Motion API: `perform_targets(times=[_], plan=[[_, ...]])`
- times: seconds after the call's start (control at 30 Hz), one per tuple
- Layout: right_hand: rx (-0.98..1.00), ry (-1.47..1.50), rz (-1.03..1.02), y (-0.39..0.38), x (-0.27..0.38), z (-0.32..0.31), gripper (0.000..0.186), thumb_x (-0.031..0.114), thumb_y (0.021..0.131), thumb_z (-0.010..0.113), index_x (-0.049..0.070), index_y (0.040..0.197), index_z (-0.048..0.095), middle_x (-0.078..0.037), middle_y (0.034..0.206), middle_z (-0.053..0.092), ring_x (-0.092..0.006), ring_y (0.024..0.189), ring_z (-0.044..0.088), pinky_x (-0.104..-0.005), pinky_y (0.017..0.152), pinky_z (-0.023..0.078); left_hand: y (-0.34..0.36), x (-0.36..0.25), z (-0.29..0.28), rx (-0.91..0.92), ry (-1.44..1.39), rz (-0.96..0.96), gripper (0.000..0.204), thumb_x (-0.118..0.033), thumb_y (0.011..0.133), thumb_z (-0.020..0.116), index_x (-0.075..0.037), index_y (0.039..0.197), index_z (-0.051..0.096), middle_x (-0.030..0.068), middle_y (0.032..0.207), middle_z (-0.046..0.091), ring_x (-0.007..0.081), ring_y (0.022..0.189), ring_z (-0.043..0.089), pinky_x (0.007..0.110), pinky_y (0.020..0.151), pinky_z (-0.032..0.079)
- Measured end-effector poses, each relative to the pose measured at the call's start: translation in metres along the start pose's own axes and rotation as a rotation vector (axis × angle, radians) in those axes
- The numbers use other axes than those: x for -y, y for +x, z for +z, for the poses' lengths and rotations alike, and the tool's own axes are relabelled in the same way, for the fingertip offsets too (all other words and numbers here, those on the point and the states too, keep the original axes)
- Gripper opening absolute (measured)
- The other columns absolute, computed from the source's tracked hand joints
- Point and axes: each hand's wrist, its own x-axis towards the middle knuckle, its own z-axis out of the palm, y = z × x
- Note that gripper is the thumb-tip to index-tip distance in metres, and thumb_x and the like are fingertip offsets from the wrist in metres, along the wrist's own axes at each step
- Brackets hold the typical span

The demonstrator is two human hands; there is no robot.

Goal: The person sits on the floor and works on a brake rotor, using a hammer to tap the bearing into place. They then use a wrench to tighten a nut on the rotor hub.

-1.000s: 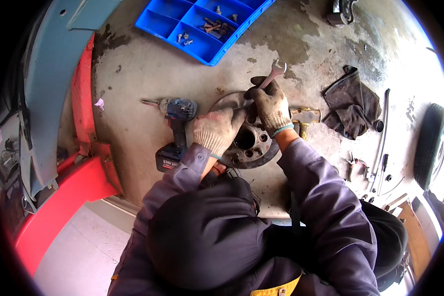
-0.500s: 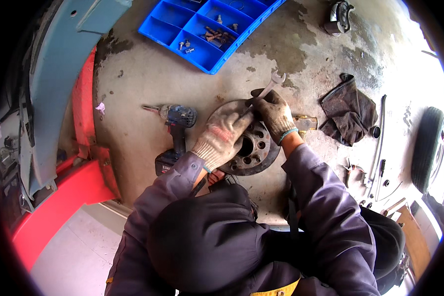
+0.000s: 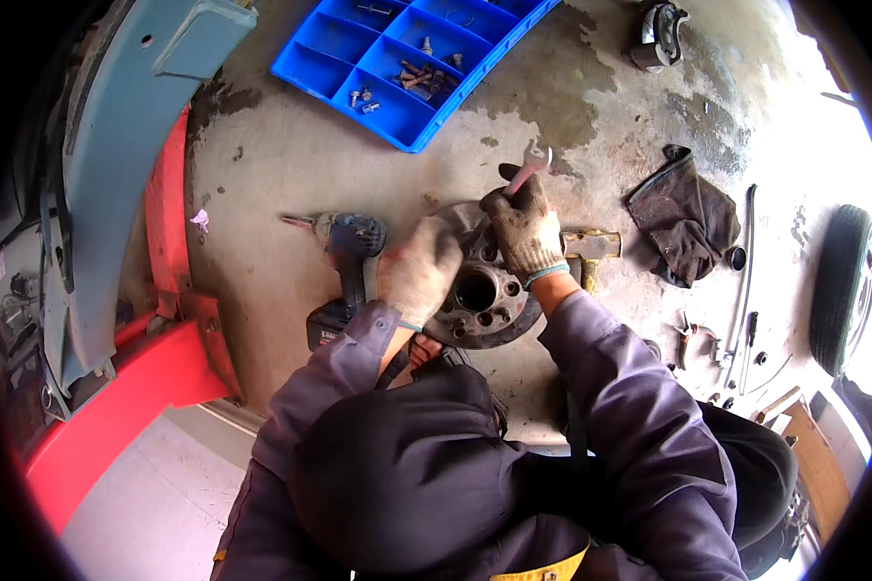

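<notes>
In front of me a round brake disc with its hub lies on the floor, its holed middle showing between my hands. My gloved right hand is closed around an open-end wrench over the disc's right side, the jaw pointing up and away. Over the disc's left part is my gloved left hand, smeared by motion; whether its fingers hold anything does not show. A cordless impact driver sits just left of that hand. Right of the disc lies a hammer, partly behind my right wrist.
Beyond the disc stands a blue compartment tray with bolts. To the right lie a dark rag, a long bar, pliers and a tyre. A red metal frame and a grey-blue panel border the left.
My left hand has come off the wrench and moved left and slightly nearer. The right hand, keeping the wrench, has shifted a little left, uncovering more of the hammer.
</notes>
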Motion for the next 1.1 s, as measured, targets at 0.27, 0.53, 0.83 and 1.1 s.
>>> perform_targets(times=[0.27,0.53,0.83,1.1], plan=[[0.427,0.125,0.090,0.025,0.016,-0.028,0.030,0.025,0.099,0.061,0.000,0.114,0.071,-0.011,0.096,0.075,-0.0167,0.081,0.072,-0.0316,0.076,0.059,-0.016,0.012,-0.010,0.100,-0.267,-0.113,0.038,-0.026,0.099,0.063,0.001,0.126,0.065,0.0218,0.120,0.071,0.0331,0.114,0.068,0.042,0.100,0.050],[0.380,0.384,0.590,0.060,0.013,-0.002,0.031,0.029,0.101,0.069,-0.001,0.104,0.066,-0.009,0.088,0.070,-0.0189,0.055,0.061,-0.0336,0.048,0.050,0.013,0.008,-0.021,0.099,-0.329,-0.227,0.037,-0.029,0.095,0.067,-0.004,0.122,0.066,0.0197,0.119,0.073,0.0347,0.111,0.069,0.043,0.094,0.053],[0.403,0.504,0.525,0.052,0.042,-0.005,0.029,0.023,0.102,0.067,-0.003,0.115,0.066,-0.012,0.094,0.073,-0.0202,0.075,0.068,-0.0337,0.065,0.058,-0.003,0.004,-0.028,0.207,-0.469,-0.160,0.032,-0.016,0.099,0.067,0.001,0.125,0.064,0.0168,0.118,0.073,0.0225,0.110,0.069,0.036,0.097,0.053],[0.508,0.274,0.422,0.067,0.023,0.012,0.026,0.025,0.105,0.063,0.001,0.115,0.061,-0.008,0.096,0.074,-0.0161,0.067,0.064,-0.0339,0.062,0.058,-0.010,0.000,-0.014,0.263,-0.138,-0.026,0.046,-0.035,0.091,0.077,-0.010,0.127,0.064,0.0151,0.120,0.073,0.0361,0.109,0.069,0.044,0.093,0.056]])
